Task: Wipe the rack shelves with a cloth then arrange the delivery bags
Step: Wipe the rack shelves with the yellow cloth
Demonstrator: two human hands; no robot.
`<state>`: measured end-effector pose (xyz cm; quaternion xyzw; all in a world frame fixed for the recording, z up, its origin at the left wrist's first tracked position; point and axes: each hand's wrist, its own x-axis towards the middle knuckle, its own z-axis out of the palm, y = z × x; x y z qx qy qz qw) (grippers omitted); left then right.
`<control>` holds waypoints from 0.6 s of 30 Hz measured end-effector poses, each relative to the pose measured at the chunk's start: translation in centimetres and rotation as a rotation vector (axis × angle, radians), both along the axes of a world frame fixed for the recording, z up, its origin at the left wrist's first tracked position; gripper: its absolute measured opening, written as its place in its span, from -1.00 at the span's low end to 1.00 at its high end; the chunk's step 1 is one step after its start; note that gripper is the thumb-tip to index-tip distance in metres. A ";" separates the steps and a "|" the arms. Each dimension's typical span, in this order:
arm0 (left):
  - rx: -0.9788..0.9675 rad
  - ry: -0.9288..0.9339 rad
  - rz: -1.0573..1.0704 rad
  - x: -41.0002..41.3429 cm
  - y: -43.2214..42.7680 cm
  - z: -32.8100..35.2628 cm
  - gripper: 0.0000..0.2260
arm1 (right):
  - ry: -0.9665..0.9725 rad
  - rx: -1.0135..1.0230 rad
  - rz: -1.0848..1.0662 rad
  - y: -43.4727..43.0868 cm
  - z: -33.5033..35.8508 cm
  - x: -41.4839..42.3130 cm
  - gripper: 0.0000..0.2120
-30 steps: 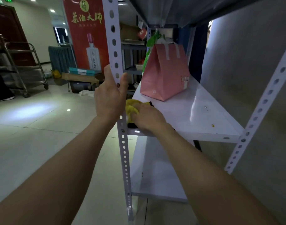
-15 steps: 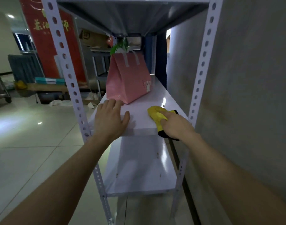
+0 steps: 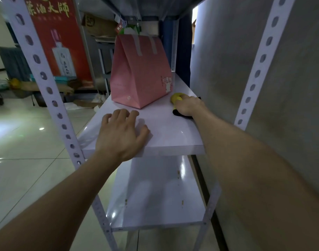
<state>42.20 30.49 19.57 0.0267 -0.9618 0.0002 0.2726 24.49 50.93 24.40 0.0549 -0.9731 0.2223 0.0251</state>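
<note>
**Middle shelf wipe under way: bag knock and rack shift are the chief hazards**

1. The rack (image 3: 46, 91) is a light frame of perforated angle posts, with its right side close to a wall (image 3: 282, 87). Any body weight put through the front edge could rock or shift the frame.

2. The middle shelf (image 3: 166, 134) is glossy and has no visible lip on its left edge. Anything pushed sideways on it has nothing to stop it.

3. The lower shelf (image 3: 155, 196) carries a few small brownish specks. I cannot tell whether these are crumbs or fixings. It appears to be awaiting its wipe and could be overlooked.

4. The pink delivery bag (image 3: 140, 75) stands upright on the far half of the middle shelf, towards the left edge. The surface under it cannot be cleaned while it stands there.

5. The left hand (image 3: 120, 134) lies flat near the front left corner with its fingers spread, holding nothing.

6. The right hand (image 3: 188, 106) is at the right edge, just beside the bag's near right corner, with its fingers curled over the cloth (image 3: 176, 97). A leftward stroke from here would likely strike the bag base and tip it or slide it off the left edge.

7. The cloth is bunched, not spread, so streaks and missed strips are probable.
</note>
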 end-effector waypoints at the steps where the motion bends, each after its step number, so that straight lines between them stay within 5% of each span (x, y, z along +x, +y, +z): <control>1: 0.000 -0.001 0.007 0.0 0.0 0.0 -0.44 | 0.003 -0.013 0.000 -0.2 0.0 -0.5 -0.41; 18: 0.064 -0.060 -0.019 0.9 0.8 0.9 -0.51 | 0.166 0.025 0.200 3.3 -2.4 17.2 -0.50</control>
